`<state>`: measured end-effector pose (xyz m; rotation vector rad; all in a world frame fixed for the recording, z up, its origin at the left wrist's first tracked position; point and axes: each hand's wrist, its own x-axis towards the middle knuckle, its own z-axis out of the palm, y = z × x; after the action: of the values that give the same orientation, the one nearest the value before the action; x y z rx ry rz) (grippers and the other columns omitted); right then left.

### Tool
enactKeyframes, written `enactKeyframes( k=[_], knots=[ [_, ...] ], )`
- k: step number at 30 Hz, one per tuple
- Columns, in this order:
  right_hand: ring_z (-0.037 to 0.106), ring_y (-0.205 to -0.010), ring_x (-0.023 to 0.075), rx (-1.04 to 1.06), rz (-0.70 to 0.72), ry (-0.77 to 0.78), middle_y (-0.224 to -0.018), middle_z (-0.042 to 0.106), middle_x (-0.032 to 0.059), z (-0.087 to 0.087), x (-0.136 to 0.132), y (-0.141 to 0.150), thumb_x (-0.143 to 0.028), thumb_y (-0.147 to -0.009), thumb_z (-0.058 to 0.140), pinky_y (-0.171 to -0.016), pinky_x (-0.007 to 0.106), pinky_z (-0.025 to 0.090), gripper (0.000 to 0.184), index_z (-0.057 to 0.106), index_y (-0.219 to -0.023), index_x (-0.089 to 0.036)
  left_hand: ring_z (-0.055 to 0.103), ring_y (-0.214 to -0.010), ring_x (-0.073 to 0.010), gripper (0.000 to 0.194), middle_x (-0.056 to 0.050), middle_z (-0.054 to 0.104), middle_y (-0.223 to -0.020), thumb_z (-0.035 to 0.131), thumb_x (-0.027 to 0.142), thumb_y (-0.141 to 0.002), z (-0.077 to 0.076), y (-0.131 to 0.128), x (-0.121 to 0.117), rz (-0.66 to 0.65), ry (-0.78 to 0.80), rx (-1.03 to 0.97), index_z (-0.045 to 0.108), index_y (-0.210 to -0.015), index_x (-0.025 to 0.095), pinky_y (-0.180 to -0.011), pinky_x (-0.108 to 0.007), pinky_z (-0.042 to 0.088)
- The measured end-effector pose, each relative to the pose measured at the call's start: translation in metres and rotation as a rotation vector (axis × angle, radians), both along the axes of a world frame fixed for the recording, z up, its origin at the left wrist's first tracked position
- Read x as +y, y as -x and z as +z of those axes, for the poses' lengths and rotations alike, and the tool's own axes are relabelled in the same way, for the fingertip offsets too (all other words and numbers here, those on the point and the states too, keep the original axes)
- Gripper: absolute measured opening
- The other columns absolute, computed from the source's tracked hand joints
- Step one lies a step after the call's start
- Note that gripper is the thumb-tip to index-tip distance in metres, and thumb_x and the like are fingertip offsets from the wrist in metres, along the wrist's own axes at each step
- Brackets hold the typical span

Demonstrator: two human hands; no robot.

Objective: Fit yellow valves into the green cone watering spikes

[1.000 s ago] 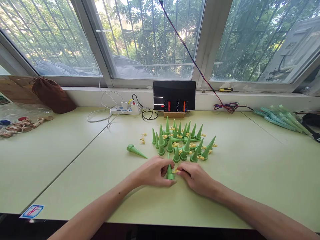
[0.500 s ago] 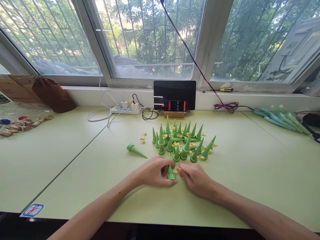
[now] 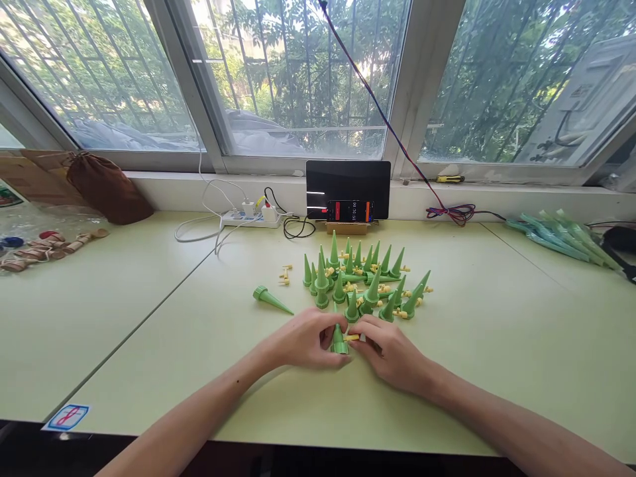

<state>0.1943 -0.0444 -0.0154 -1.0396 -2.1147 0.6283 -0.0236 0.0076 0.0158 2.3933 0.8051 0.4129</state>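
My left hand (image 3: 311, 338) is closed around a green cone-shaped watering spike (image 3: 338, 340), its tip pointing away from me and its wide ribbed cap facing me. At the side of that spike sits a small yellow valve (image 3: 352, 338). My right hand (image 3: 390, 348) has thumb and fingertips at this valve, closed about its outer end. Just beyond my hands stands a cluster of similar green spikes (image 3: 372, 288), several with yellow valves on them. One more spike (image 3: 272, 299) lies on its side to the left. Close to it are a few loose yellow valves (image 3: 285, 275).
A phone (image 3: 350, 211) leans on a stand before a black tablet (image 3: 348, 182) at the back. Left of these are a power strip (image 3: 251, 217) and cables. A brown bag (image 3: 106, 189) stands far left, and bluish-green plastic pieces (image 3: 551, 237) lie far right.
My right fingers have loosened from a tight pinch and shifted slightly up around the valve, showing more of it. My left hand holds the spike nearly still.
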Motion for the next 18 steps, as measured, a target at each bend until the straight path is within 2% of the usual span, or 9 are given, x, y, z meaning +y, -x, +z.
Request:
enactKeyframes(
  k=[5,18],
  knots=[
    [0.064,-0.084,0.0214,-0.018,0.010,0.005,-0.091,0.067,0.0062,-0.0026,0.0011,0.0003,-0.016,-0.102,0.050,-0.075,0.033,0.052,0.016,0.063,-0.094,-0.020,0.048,-0.050,-0.0087,0.021,0.008,0.052,-0.055,0.076,0.030,-0.072,-0.0006,-0.0006,-0.0007,-0.010,-0.004,-0.009,0.065,-0.088,0.020,-0.051,-0.020,0.036],
    [0.051,-0.064,0.0167,-0.070,0.028,-0.027,-0.070,0.055,0.0009,-0.0057,0.0015,-0.0004,-0.029,-0.108,0.039,-0.060,0.029,0.040,0.036,0.046,-0.073,-0.022,0.050,-0.051,-0.0092,0.028,0.009,0.053,-0.055,0.076,0.030,-0.070,-0.0044,-0.0008,-0.0021,0.004,-0.014,-0.007,0.067,-0.095,0.021,-0.055,-0.021,0.038]
  ],
)
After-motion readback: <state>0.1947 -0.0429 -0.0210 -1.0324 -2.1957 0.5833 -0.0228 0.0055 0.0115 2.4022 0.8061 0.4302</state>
